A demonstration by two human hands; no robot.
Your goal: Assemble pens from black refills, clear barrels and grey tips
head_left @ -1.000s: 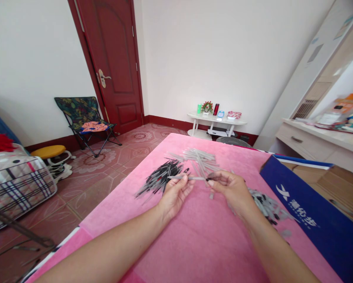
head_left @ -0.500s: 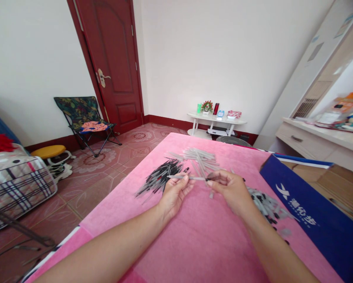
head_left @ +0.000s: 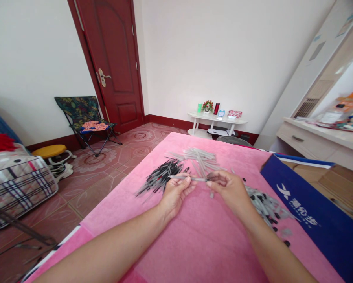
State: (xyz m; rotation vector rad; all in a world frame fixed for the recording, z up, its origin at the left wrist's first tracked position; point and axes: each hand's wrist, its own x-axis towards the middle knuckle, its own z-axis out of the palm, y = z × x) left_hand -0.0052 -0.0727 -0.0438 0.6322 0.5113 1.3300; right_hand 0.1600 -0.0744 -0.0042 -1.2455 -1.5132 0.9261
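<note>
On the pink table, beside the blue box, lie a black pile and a clear pile. Just above the cloth, the left hand pinches a clear tube level, and the right hand pinches its other end. A loose pinch could let the slim tube slip into the piles.
</note>
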